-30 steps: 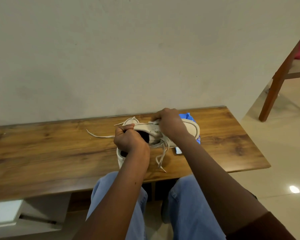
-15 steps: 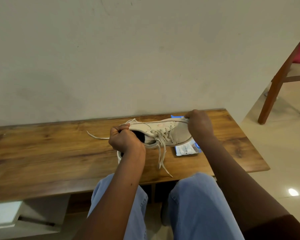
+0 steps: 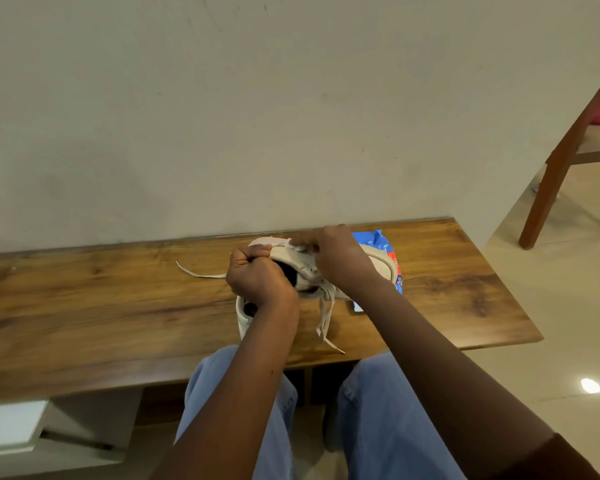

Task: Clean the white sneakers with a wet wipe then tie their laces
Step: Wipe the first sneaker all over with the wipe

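1. Knees in blue jeans (image 3: 378, 410) sit below the near edge of the wooden table (image 3: 118, 306).
2. A second sneaker (image 3: 242, 317) rests on the table just under the left hand. Loose laces (image 3: 326, 313) dangle from the lifted one.
3. The left hand (image 3: 257, 277) stays clenched round the heel collar of the raised sneaker (image 3: 378, 263).
4. The right hand (image 3: 340, 259) was at the toe half a second ago. It has slid back left to the middle, fingers curled, pinching a white wipe (image 3: 297, 244) against the upper.
5. A blue packet (image 3: 378, 242) lies on the table just beyond the toe.
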